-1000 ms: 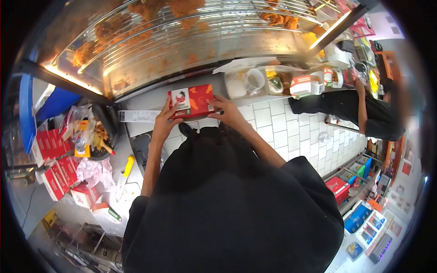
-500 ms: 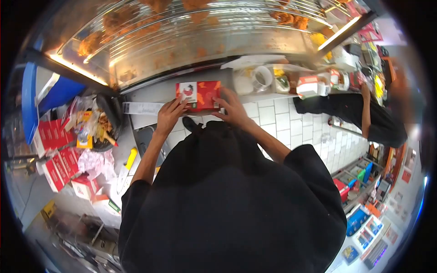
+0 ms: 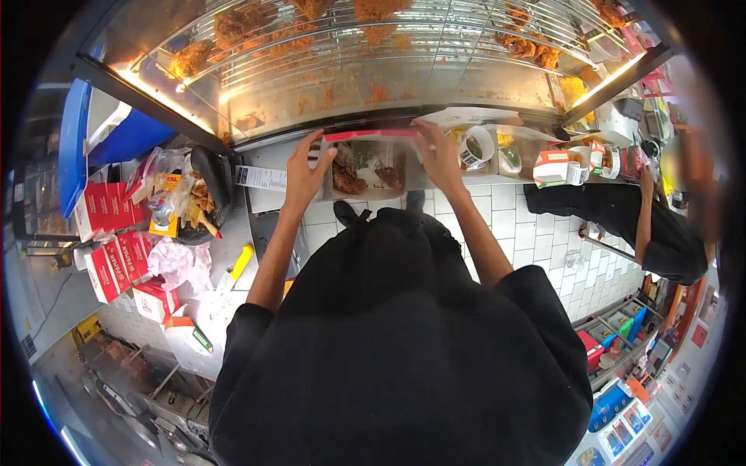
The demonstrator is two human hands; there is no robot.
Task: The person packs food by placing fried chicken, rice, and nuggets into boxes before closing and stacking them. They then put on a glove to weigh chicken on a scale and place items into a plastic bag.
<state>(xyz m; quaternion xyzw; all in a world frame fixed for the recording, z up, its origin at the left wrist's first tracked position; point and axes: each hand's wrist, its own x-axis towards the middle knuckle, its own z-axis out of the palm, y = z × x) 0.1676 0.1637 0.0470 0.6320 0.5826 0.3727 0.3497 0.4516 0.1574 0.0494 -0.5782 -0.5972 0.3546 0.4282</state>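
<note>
A red and white cardboard food box (image 3: 374, 196) sits at the counter's edge in front of me with its lid (image 3: 371, 135) raised. Inside lie browned pieces of fried chicken (image 3: 349, 180) and something dark green. My left hand (image 3: 308, 169) holds the left side of the lid, its thumb down along the box. On the opposite side, my right hand (image 3: 440, 158) has the lid's right end, fingers over the top edge. A printed paper slip (image 3: 262, 178) lies left of my left hand.
A lit glass warmer with fried chicken on racks (image 3: 373, 35) stands behind the counter. At left are a yellow-handled knife (image 3: 242, 261), a black bowl (image 3: 217, 221) and stacked red boxes (image 3: 116, 264). White containers (image 3: 475, 147) stand right, near a co-worker in black (image 3: 598, 213).
The box was closed with its printed red lid showing. Now the lid is lifted up and away from me, the chicken inside is visible, and my hands have moved to the lid's two ends.
</note>
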